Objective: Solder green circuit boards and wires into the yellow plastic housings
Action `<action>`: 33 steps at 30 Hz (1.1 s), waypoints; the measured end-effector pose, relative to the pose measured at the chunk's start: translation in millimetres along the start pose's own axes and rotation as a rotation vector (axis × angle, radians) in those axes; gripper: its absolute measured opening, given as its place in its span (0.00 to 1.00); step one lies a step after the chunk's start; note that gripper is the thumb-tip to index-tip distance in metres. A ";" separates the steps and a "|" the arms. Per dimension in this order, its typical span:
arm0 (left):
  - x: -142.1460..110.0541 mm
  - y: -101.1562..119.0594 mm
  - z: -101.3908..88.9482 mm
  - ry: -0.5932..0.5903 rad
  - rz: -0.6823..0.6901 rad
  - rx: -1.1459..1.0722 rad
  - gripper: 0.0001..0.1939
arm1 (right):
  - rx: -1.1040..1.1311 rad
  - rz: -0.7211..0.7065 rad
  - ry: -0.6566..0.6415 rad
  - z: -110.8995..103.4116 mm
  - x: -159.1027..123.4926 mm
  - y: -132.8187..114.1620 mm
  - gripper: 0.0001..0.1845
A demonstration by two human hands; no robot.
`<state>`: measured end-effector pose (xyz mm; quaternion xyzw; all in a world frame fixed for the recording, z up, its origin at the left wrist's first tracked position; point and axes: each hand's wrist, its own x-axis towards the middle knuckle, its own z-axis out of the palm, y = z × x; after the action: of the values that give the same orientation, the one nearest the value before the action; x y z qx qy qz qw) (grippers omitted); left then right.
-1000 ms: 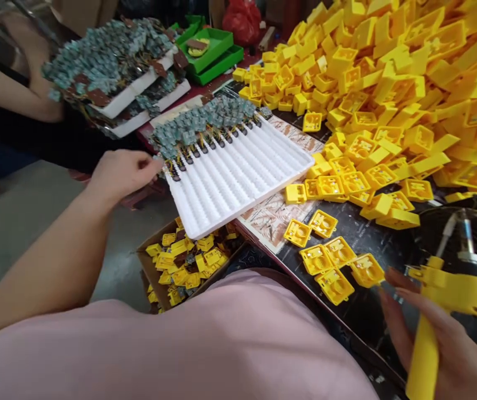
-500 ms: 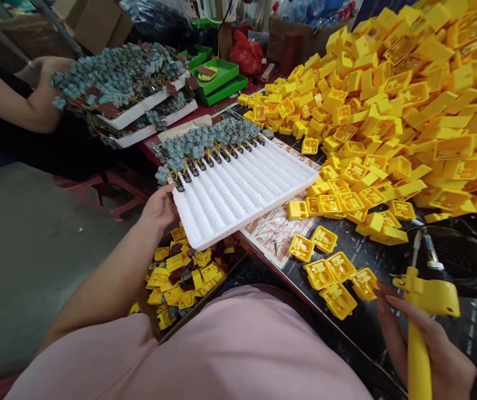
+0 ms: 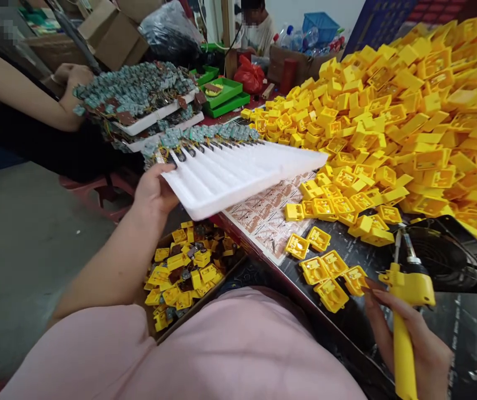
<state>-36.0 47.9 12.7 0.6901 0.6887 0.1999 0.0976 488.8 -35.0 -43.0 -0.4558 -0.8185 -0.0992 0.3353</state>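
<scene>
My left hand (image 3: 155,186) grips the left edge of a white ribbed foam tray (image 3: 221,180). The tray is raised and tilted over the table edge. Small green circuit boards with yellow wires (image 3: 217,135) line its far side, and its near grooves are bare. In my right hand (image 3: 415,339) is a yellow soldering gun (image 3: 405,333), its metal tip pointing up and away from me. My right fingertips reach a small open yellow plastic case (image 3: 355,279). Several similar open cases (image 3: 332,294) lie beside it on the dark tabletop.
A large heap of yellow cases (image 3: 408,111) fills the table's right side. Loaded foam trays (image 3: 138,125) stand at the left near another person's arm (image 3: 25,83). Green trays (image 3: 227,91) sit behind. Below, a box holds mixed yellow parts (image 3: 184,272). A black fan (image 3: 442,253) stands at right.
The near edge of the foam tray has risen, and its surface now lies flatter to my view. My head view has shifted a little; my right hand keeps the soldering gun beside the same case.
</scene>
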 end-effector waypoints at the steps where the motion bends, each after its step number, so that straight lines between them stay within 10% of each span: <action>1: 2.6 4.9 -6.3 0.063 -0.060 -0.139 0.44 | -0.007 -0.004 0.005 0.2 -1.0 1.0 0.17; 5: 15.4 42.1 -22.7 0.631 -0.448 -1.199 0.19 | 0.008 -0.040 0.085 1.7 -2.3 3.0 0.09; 8: 21.9 68.2 -29.6 0.825 -0.447 -1.622 0.09 | 0.022 -0.021 0.100 1.3 -3.6 4.1 0.10; 13: 34.0 90.6 -14.8 0.955 -0.442 -1.720 0.16 | 0.020 -0.005 0.111 0.3 -4.8 6.0 0.11; 21: 46.8 109.2 80.7 1.185 -0.683 -1.676 0.18 | 0.078 0.028 0.129 -0.6 -7.8 11.4 0.10; 26: 34.8 117.3 114.1 1.026 -0.851 -1.680 0.14 | 0.100 0.048 0.137 0.7 -13.5 16.3 0.10; 33: 21.4 129.7 111.0 0.352 -1.028 -1.673 0.14 | 0.089 0.029 0.156 4.1 -13.5 19.3 0.32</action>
<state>127.2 80.4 -31.0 -0.0223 0.5461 0.6535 0.5236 507.5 -31.4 -57.6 -0.4433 -0.7867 -0.0930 0.4194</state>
